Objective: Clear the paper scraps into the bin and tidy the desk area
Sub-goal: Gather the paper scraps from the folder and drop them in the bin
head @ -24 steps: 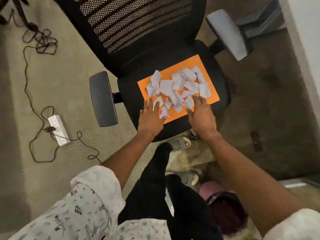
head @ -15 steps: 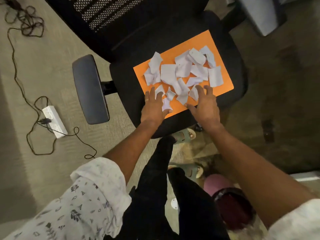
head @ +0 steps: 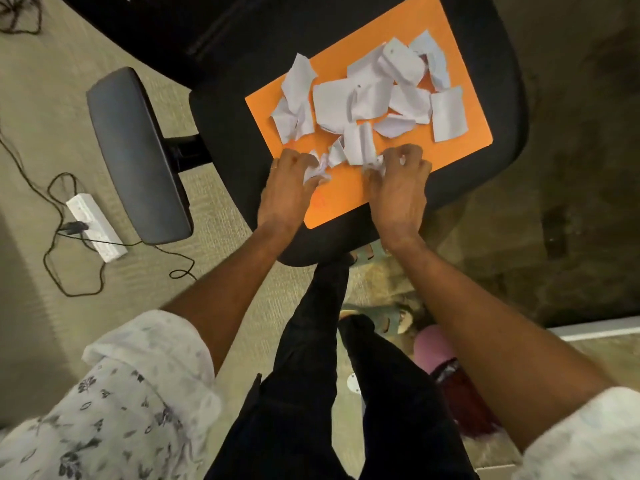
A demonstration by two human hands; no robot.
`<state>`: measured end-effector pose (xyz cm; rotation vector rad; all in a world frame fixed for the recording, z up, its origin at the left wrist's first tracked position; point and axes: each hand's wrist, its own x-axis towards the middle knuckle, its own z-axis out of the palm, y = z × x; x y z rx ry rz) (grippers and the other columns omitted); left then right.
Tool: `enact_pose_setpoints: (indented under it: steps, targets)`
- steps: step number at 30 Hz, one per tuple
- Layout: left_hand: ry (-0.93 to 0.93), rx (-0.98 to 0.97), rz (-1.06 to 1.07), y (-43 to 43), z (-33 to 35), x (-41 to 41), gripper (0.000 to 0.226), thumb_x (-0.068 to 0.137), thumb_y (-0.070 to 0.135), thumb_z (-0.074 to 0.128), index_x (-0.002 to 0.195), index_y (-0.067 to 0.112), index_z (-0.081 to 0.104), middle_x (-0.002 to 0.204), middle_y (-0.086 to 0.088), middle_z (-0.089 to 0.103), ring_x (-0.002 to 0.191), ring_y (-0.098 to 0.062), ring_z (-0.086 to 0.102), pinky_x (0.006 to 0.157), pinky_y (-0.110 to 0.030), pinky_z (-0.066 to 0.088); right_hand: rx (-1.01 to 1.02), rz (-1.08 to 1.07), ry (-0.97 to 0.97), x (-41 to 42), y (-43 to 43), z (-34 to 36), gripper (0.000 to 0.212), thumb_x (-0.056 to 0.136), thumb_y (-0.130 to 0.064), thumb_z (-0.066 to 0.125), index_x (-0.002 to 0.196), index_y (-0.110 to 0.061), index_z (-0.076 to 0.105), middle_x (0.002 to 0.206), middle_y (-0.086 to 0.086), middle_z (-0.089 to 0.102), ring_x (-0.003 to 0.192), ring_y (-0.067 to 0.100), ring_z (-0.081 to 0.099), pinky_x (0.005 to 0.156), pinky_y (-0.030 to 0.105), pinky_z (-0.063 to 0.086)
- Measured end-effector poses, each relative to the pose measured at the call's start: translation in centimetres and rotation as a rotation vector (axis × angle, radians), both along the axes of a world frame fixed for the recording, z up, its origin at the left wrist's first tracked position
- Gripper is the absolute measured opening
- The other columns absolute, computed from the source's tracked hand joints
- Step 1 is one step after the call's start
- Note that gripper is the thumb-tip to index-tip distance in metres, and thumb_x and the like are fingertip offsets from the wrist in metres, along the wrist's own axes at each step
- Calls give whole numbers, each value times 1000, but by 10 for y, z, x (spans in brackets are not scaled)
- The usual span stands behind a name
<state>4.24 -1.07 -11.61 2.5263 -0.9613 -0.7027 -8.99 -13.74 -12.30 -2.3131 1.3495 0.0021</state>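
A black office chair seat (head: 225, 140) carries an orange sheet (head: 460, 147), and the white paper scraps (head: 367, 98) lie heaped on that sheet. The sheet's long axis runs on a diagonal, from its near corner by the seat's front edge up and away to the far right; the band of scraps lies roughly crosswise to that, stretching from the sheet's left edge to its right edge. The left hand (head: 287, 195) sits on the sheet's near left part with fingers curled in, gripping a crumpled scrap (head: 317, 171). The right hand (head: 398, 188) is just beside it on the sheet's near edge, fingers bunched around another crumpled scrap (head: 375, 164). Left of the seat juts a grey armrest (head: 138, 157), its length running near to far. Farther left on the carpet lies a white power strip (head: 95, 226) with a black cable plugged in. Below the seat, near the person's feet, a pink bin (head: 446, 368) with a dark red liner shows partly behind the right forearm.
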Motion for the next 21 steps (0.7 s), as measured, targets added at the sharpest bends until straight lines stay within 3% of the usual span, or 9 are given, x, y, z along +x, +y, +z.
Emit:
enact_pose_setpoints:
  steps: [4, 11, 13, 16, 21]
  targets:
    - [45, -62, 33, 11, -7, 2, 19, 99, 31, 60, 110, 16, 65, 107, -5, 61, 99, -22, 59, 84, -41, 50, 88, -33, -122, -5, 5, 0, 19, 99, -25, 58, 114, -13, 57, 122, 7, 52, 105, 25, 51, 72, 34, 51]
    - [72, -219, 130, 29, 6, 0, 23, 102, 32, 57, 97, 9, 61, 88, 4, 59, 79, -17, 56, 68, -37, 49, 211, -217, -416, -10, 9, 18, 9, 94, -10, 57, 103, -12, 58, 93, 2, 58, 83, 15, 54, 72, 30, 49]
    - [102, -285, 122, 27, 10, 0, 23, 100, 31, 61, 100, 8, 63, 97, 1, 63, 85, -17, 60, 68, -31, 50, 203, -257, -476, -9, 9, 24, 14, 93, -10, 59, 107, -13, 58, 95, 1, 60, 84, 15, 57, 73, 27, 50]
    - [175, -341, -1, 11, 13, 2, 21, 96, 27, 69, 100, 7, 68, 130, -6, 59, 113, -13, 60, 73, -15, 46, 210, -326, -537, -5, 8, 28, 24, 94, -15, 64, 117, -12, 61, 106, 1, 66, 95, 13, 61, 81, 22, 50]
    - [202, -262, -224, -16, 10, 1, 25, 94, 38, 68, 95, 14, 68, 155, -5, 43, 135, -15, 50, 82, -25, 54, 261, -438, -535, 1, 4, 26, 30, 91, -23, 71, 118, -12, 65, 104, 1, 69, 94, 13, 64, 80, 25, 54]
